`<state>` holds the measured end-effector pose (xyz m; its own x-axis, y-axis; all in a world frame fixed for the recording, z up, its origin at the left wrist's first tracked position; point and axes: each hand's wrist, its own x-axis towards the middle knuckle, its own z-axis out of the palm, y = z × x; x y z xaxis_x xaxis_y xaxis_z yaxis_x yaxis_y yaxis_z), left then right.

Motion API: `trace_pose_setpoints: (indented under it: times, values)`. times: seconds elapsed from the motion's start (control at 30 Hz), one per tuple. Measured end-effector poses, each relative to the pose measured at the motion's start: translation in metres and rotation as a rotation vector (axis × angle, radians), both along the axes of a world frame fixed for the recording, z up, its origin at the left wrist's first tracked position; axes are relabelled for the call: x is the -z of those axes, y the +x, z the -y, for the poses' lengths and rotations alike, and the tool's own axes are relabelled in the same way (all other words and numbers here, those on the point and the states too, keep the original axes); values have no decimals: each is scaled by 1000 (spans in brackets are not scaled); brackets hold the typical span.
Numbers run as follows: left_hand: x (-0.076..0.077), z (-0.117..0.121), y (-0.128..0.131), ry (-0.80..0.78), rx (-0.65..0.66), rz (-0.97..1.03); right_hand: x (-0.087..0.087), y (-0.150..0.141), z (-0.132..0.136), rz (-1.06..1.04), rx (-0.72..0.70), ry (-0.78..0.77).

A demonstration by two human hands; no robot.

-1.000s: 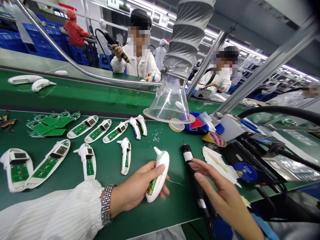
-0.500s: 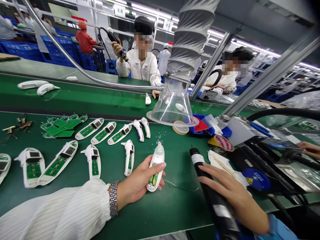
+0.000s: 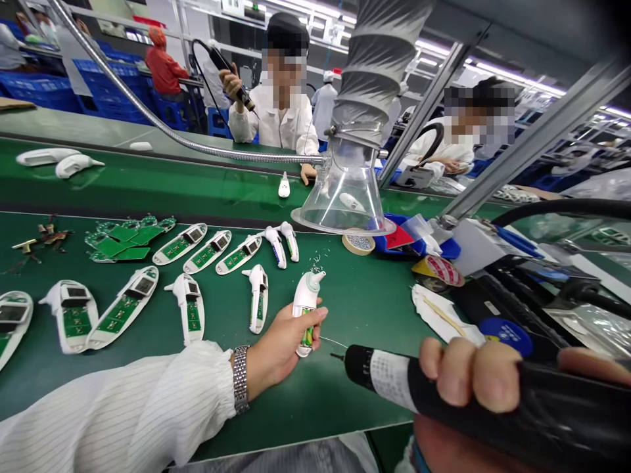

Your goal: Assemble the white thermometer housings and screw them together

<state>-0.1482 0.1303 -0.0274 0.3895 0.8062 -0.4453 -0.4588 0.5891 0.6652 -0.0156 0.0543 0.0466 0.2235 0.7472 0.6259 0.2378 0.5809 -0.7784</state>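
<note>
Far left of the green table (image 3: 207, 420), small wired parts (image 3: 42, 240) lie loose, then a cluster of green circuit boards (image 3: 131, 240). Next comes a spread of open white ear thermometer housings (image 3: 123, 307) with green boards and small displays showing, apparently laid face up so the boards stay reachable. Striped white cleanroom sleeve (image 3: 113, 401) and metal-link watch (image 3: 241, 378) lead to the left hand (image 3: 283, 335), wrapped around one white ear thermometer (image 3: 305, 309). It is held upright, probe tip up and green board facing the camera, likely to keep the open side accessible. Tiny white bits (image 3: 315, 264) are scattered just past the probe tip. Behind them, a clear fume extraction hood (image 3: 345, 203) hangs low over the table, probably to draw fumes from the work area. Right hand (image 3: 473, 387) is apart from the left, fingers (image 3: 493, 378) closed around a black electric screwdriver (image 3: 389, 374). Its thin bit points left toward the thermometer but does not touch it. A white wipe (image 3: 438, 315) lies beyond the tool.
</note>
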Motion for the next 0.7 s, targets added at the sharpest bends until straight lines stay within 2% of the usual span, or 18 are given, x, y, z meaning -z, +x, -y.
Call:
trace_pose_setpoints:
  times: [0.1,0.23,0.53,0.7]
  values:
    - [2,0,1,-15,-3,31,-16,-19,-2,-210,-186,18]
    - [1,1,2,-26,-16,50,-24,-20,-1,-108,-254,-88]
    - [2,2,3,-37,-35,74,-3,-29,-11,-440,-289,-75]
    - [1,3,4,-63,-79,54,1,-29,-13,-455,-336,-119]
